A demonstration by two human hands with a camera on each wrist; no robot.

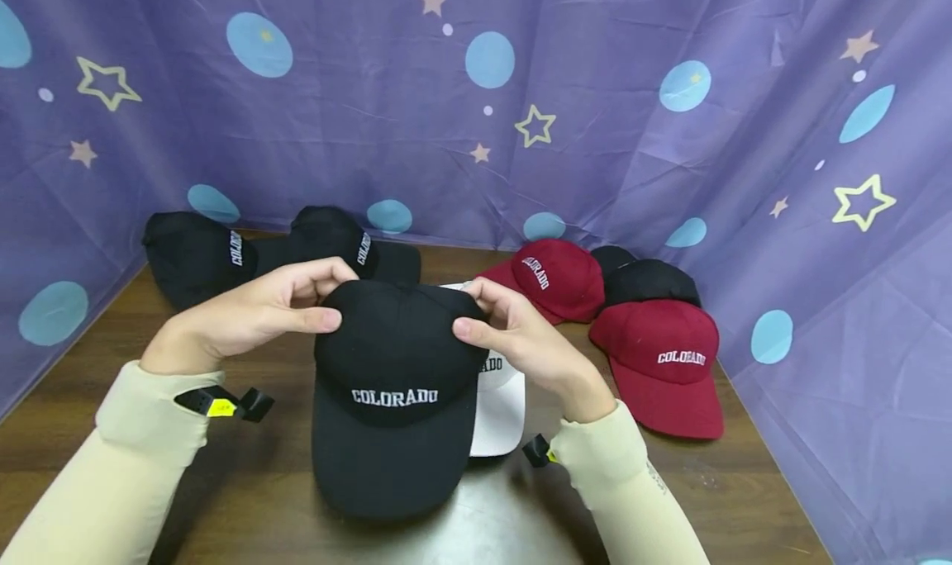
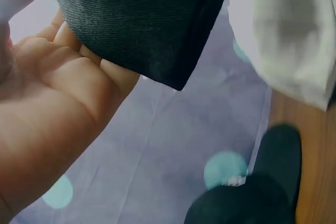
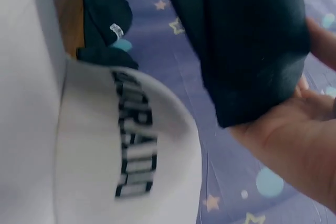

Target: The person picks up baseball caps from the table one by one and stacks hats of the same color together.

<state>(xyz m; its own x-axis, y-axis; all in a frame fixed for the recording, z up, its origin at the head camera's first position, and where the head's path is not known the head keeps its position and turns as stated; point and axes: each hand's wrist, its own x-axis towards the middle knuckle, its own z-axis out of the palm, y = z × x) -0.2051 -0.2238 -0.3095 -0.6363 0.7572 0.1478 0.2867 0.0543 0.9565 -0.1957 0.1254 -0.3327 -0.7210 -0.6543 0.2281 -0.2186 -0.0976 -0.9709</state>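
Observation:
A black baseball cap [image 1: 397, 334] with white COLORADO lettering is held up at the centre of the head view, brim toward me and downward. My left hand [image 1: 256, 309] pinches the left side of its crown, thumb in front and fingers behind. On the opposite side, my right hand [image 1: 531, 346] grips the crown the same way. Just behind it, a white cap [image 1: 502, 420] with dark lettering is partly hidden. The right wrist view shows the white cap [image 3: 89, 156] close up, apart from the black cap [image 3: 247, 40].
Two black caps lie at the back left, the outer one [image 1: 197, 255] beside the other [image 1: 327, 235]. Toward the right are a red cap [image 1: 561, 276], dark caps [image 1: 654, 280] and a nearer red cap [image 1: 669, 358]. A purple curtain [image 1: 402, 160] surrounds the wooden table [image 1: 699, 507].

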